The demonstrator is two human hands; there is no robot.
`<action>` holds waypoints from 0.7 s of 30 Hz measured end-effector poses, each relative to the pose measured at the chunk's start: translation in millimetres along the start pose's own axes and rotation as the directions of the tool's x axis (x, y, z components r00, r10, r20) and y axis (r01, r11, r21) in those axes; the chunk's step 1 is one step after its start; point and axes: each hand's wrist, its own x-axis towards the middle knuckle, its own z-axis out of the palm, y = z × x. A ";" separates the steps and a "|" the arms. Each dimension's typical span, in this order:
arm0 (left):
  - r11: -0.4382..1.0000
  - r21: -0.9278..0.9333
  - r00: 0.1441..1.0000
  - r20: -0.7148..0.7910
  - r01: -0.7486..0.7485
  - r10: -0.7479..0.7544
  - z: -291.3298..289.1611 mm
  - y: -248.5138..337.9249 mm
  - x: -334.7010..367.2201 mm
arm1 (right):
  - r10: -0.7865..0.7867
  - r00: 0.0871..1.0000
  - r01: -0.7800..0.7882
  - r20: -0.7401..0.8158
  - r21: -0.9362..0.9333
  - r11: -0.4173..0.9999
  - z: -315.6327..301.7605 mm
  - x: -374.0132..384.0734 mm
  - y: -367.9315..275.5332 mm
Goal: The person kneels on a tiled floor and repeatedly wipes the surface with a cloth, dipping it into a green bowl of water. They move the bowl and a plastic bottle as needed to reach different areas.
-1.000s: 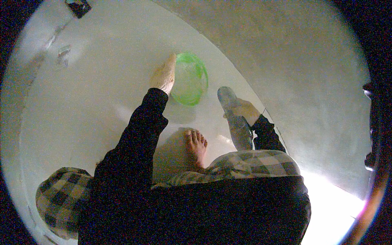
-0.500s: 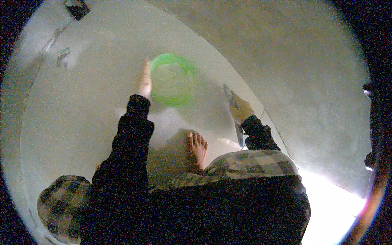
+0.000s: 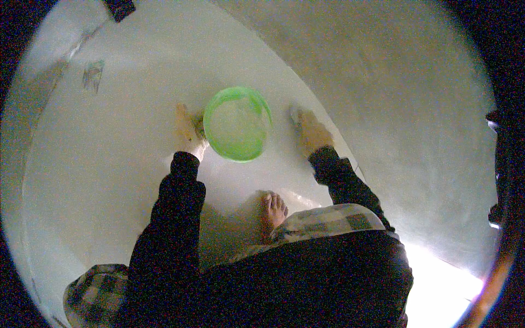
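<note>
A round, bright green tub [image 3: 239, 156] stands in front of me on the pale floor. Something pale fills the view inside its rim. Beside its left edge is my left hand [image 3: 188, 131], fingers stretched forward, slightly blurred, with nothing visible in it. Whether it touches the tub is hard to tell. To the right of the tub, apart from it, my right hand [image 3: 313, 134] is closed around a flat grey tool [image 3: 296, 116]. Only a small part of that tool shows past the fingers, and its kind is unclear.
My bare foot [image 3: 274, 208] rests on the floor behind the tub. A plain grey wall [image 3: 415, 109] curves along the right side. At the far left lie a small greyish object [image 3: 93, 75] and a dark one [image 3: 120, 8]. Bright light [image 3: 443, 284] enters at lower right.
The tub appears nearer and sharper than before. My left hand has come back toward me beside it. My right hand has turned, hiding most of the grey tool. The whole view has shifted slightly.
</note>
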 end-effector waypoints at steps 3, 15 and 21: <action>0.991 -0.130 0.991 -0.126 0.022 -0.038 13.8 -28.0 -38.9 | -0.100 0.974 0.120 -0.205 0.085 0.989 13.3 24.6 -13.8; 0.945 -0.320 0.947 -0.279 0.066 -0.161 34.7 -29.3 -88.3 | -0.043 0.999 0.043 0.005 -0.141 0.989 -21.3 77.9 -10.3; 0.961 -0.275 0.944 -0.307 0.032 -0.119 2.7 -86.4 -81.2 | 0.290 0.915 -0.175 0.280 -0.372 0.912 22.5 1.5 143.6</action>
